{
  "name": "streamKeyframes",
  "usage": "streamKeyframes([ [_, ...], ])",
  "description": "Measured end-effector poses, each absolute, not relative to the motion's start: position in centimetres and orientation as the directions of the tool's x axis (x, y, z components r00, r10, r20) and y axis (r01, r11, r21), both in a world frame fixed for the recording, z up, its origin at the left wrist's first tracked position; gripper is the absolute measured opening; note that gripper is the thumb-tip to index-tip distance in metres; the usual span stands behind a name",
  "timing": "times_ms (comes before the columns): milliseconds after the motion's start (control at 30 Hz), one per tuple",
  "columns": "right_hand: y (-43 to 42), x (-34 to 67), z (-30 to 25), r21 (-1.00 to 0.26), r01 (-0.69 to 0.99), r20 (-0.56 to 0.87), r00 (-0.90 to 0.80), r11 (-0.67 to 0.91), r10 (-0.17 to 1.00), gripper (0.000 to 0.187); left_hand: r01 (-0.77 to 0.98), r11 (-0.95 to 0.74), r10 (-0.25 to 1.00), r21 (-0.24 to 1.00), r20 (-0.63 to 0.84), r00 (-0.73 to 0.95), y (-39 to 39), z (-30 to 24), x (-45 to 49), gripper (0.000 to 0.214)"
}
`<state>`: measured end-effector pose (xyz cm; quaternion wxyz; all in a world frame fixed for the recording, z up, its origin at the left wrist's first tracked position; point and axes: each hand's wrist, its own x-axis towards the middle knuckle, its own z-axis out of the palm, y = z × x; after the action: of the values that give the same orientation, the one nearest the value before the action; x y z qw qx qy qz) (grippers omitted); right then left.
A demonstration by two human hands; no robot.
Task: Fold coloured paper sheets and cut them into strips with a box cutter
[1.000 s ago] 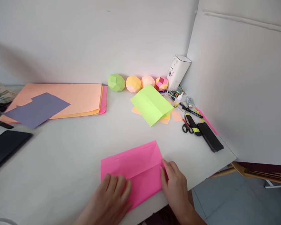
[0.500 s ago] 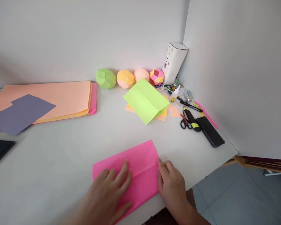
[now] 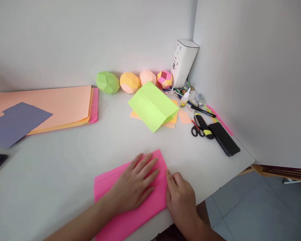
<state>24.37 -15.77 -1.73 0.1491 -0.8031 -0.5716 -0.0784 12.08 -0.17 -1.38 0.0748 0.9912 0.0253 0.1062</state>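
Observation:
A folded pink paper sheet (image 3: 130,214) lies near the front edge of the white table (image 3: 65,167). My left hand (image 3: 135,184) lies flat on top of it, fingers stretched out and spread toward the far right corner. My right hand (image 3: 180,197) rests at the sheet's right edge, fingers bent, fingertips pressing the edge where the fold ends.
A folded green sheet (image 3: 153,105) lies behind on orange scraps. Several paper balls (image 3: 130,82) line the wall beside a white box (image 3: 183,62). Scissors (image 3: 197,129), a marker, glue and a phone (image 3: 224,139) sit right. A paper stack (image 3: 52,105) with a purple sheet (image 3: 15,122) lies left.
My left hand has slid up and to the right across the pink sheet, from its near left part to its far right part. My right hand stayed at the right edge.

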Motion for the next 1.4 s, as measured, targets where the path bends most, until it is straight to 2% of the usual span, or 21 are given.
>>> streamKeyframes([
  [100, -15.8, 24.4, -1.7, -0.146, 0.942, 0.294, 0.333, -0.302, 0.896, 0.037, -0.049, -0.982, -0.022, 0.183, 0.149, 0.989, 0.2, -1.6, 12.2, 0.048],
  [400, -16.2, 24.0, -1.7, -0.209, 0.914, 0.317, 0.399, -0.347, 0.861, 0.034, -0.04, -0.979, -0.02, 0.198, 0.098, 0.995, 0.4, -1.4, 12.4, 0.054],
  [600, -17.6, 23.5, -1.4, -0.344, 0.862, 0.357, 0.486, -0.371, 0.798, 0.058, -0.045, -0.982, -0.031, 0.181, 0.077, 0.997, 0.3, -1.4, 12.4, 0.052],
  [867, -18.9, 23.0, -1.3, -0.456, 0.801, 0.32, 0.555, -0.389, 0.768, 0.07, -0.041, -0.981, -0.021, 0.188, 0.107, 0.994, 0.2, -1.5, 12.3, 0.051],
  [1400, -18.3, 23.6, -1.1, -0.426, 0.81, 0.298, 0.547, -0.404, 0.782, 0.068, -0.023, -0.984, -0.001, 0.176, 0.126, 0.992, 0.6, -2.1, 11.9, 0.062],
])
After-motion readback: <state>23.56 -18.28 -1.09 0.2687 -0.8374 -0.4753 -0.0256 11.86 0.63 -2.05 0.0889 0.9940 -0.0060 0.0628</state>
